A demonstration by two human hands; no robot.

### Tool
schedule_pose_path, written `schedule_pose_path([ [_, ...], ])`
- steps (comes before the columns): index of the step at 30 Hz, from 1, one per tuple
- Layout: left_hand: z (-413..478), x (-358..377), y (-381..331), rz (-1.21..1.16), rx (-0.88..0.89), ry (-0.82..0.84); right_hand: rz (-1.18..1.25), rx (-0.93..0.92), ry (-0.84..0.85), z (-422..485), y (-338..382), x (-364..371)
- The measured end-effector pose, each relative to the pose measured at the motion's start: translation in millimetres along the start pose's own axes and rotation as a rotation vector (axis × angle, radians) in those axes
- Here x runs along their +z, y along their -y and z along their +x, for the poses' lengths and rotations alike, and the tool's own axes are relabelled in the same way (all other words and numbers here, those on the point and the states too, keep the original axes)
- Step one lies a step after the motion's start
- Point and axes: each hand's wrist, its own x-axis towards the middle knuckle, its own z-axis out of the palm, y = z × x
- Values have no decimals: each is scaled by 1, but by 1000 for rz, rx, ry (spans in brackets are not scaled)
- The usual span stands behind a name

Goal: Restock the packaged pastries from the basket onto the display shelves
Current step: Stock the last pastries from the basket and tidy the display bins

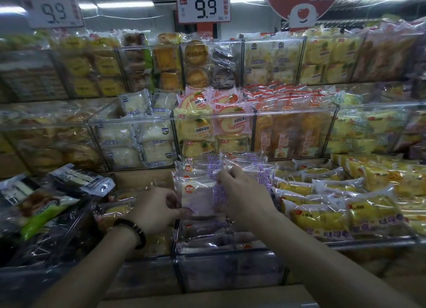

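A clear packet holding a white and purple pastry [198, 198] with purple lettering stands upright at the front of a row of like packets [230, 167] in a clear bin [221, 259] on the lowest shelf. My left hand [159, 212], a dark bead bracelet on its wrist, pinches the packet's lower left corner. My right hand [242, 197] grips its right side from above, fingers curled over the top edge. More purple packets lie flat in the bin under my hands. No basket is in view.
Yellow packets [345, 206] fill the bin to the right. Dark and green packets [46, 199] pile up on the left. Clear bins of white [136, 141], yellow and orange pastries line the shelves above, under 9.9 price cards [204, 7].
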Motion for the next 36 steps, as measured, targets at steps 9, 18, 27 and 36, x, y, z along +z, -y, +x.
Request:
schedule_pose_path([
  [9,1,-20,-8,-1,-79,46,54,-4,108,-1,0,-10],
  [18,-11,-69,-86,372,55,29,141,-4,164,-15,-52,-106],
  [27,31,-36,-208,361,404,168,79,177,98,-33,-148,-171],
  [36,110,39,-266,348,542,288,263,296,153,-9,-207,-154],
])
